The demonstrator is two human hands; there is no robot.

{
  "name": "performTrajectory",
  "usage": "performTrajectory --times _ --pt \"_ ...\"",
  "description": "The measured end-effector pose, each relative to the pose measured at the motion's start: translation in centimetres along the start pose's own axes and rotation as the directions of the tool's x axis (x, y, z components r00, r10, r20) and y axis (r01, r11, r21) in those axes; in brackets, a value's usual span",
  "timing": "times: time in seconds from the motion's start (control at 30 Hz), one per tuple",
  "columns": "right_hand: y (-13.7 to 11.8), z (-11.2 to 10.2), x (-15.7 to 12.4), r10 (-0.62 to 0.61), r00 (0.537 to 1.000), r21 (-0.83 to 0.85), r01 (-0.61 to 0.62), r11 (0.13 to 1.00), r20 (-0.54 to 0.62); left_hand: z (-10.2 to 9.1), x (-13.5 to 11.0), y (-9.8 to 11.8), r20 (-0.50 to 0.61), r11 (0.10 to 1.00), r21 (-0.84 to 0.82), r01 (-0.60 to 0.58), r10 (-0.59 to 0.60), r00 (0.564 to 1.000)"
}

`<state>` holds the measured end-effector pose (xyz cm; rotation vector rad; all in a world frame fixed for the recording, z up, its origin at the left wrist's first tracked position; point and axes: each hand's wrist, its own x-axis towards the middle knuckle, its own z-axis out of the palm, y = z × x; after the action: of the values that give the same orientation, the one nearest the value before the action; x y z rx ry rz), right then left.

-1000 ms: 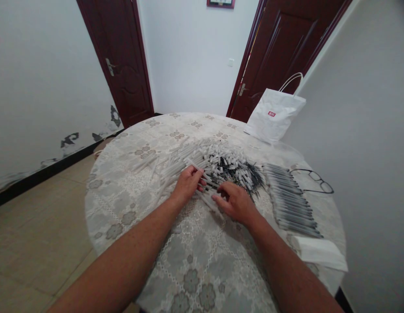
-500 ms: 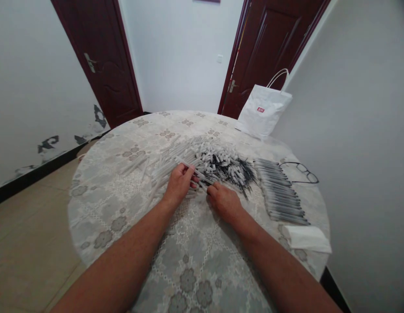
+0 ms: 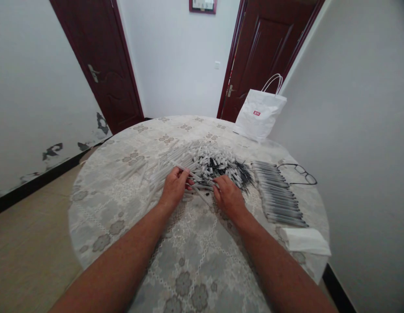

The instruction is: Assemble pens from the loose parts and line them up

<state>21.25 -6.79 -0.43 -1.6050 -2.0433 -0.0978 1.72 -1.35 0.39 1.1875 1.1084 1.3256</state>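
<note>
My left hand [image 3: 175, 186] is closed, with thumb and fingers pinching a whitish translucent pen barrel [image 3: 177, 165] that slants down to the right. Close by on the right, my right hand [image 3: 229, 196] is closed too, its fingertips pressed together at the front edge of the pile; whatever they grip is too small to make out. Beyond the left hand lies a heap of loose translucent barrels [image 3: 169, 158]. Just past the right hand are many small white pen caps [image 3: 218, 152] mixed with thin black refills [image 3: 244, 170]. Between the hands, a tiny black piece [image 3: 207, 194] rests on the cloth.
A row of assembled-looking pens [image 3: 280, 193] lies at the right, beside eyeglasses [image 3: 301, 174] and a folded white paper or cloth [image 3: 308, 241]. At the back right of the round table stands a white paper bag [image 3: 260, 114]. A patterned tablecloth [image 3: 185, 269] covers the table.
My right hand has moved slightly right and away from the left hand, and the tiny black piece now shows between them. The left hand still pinches the barrel. The view has tilted up a little.
</note>
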Motion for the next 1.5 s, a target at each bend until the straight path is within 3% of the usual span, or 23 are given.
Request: performTrajectory --times 0.17,0.47,0.7,0.93,1.1,1.2,1.37,1.5 --pt "1.5 1.4 0.1 0.027 0.998 0.010 -0.026 1.000 -0.048 0.0 0.2 -0.2 -0.019 0.999 -0.040 0.021 -0.022 1.000" --pt "0.9 2.4 0.4 0.090 0.992 -0.110 -0.081 0.991 0.086 -0.3 0.4 -1.0 0.001 0.999 -0.044 0.005 -0.005 1.000" --pt "0.6 2.4 0.5 0.060 0.998 -0.075 -0.060 0.995 -0.005 -0.2 0.3 -0.9 0.011 0.999 -0.043 0.013 -0.012 1.000" --pt "0.4 3.4 0.7 0.036 0.999 -0.059 -0.034 0.998 0.040 -0.2 0.2 -0.7 0.019 0.996 -0.078 0.029 -0.028 0.999" --pt "1.0 2.6 0.8 0.035 0.990 0.132 -0.017 0.991 -0.137 -0.2 0.2 -0.7 0.022 0.997 -0.050 0.051 -0.050 0.999" --pt "1.4 1.5 0.8 0.107 0.968 0.303 -0.033 0.952 -0.228 -0.2 0.1 -0.5 0.073 0.998 -0.034 0.056 -0.054 0.996" --pt "1.3 0.2 0.4 0.275 0.936 0.517 -0.128 0.846 -0.218 -0.1 -0.2 -0.1 0.197 0.993 -0.076 0.095 -0.079 0.977" --pt "0.7 -0.2 0.1 0.222 0.962 0.519 -0.109 0.848 -0.161 -0.1 -0.5 0.3 0.308 0.965 -0.223 0.138 -0.065 0.949"
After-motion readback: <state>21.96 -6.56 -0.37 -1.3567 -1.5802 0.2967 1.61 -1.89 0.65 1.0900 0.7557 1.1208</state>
